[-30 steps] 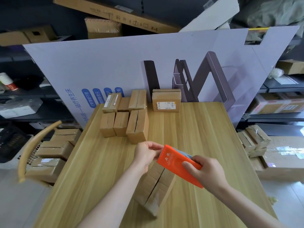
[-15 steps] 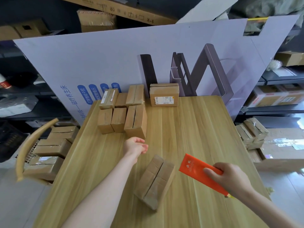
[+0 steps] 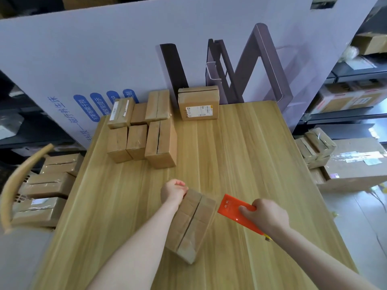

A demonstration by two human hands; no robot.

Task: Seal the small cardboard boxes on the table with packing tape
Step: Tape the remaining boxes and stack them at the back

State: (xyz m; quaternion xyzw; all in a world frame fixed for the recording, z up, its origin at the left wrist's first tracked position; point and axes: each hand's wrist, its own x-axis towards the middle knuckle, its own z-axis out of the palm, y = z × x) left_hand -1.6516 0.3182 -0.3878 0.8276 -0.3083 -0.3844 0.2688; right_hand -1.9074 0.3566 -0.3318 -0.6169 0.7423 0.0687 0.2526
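— Under the left hand, what is sitting there?

— One small cardboard box, lying flat on the wooden table. The hand is curling over the box's far end, fingers bent down against that end, so it is pinning the box more than lifting it. The right hand is clenching the near part of a flat orange tool, whose far edge is reaching just beside the box's right side; whether it is touching, I cannot tell.

— How is that box likely handling?

— I am judging it light and fairly stiff, plain brown corrugated board with a dull, grippy face. The top flaps are meeting along a dark open seam, so pressing there would probably make them sag. Holding the ends or the long side walls looks safer, keeping the seam free for tape.

— And the orange thing?

— Thin, smooth, glossy and rectangular, looking like plastic; no roll of tape is showing on it.

— Anything else beyond the left hand?

— More cardboard boxes are standing in a tight cluster well ahead of it, some with open seams, and a labelled box is leaning by the printed board.
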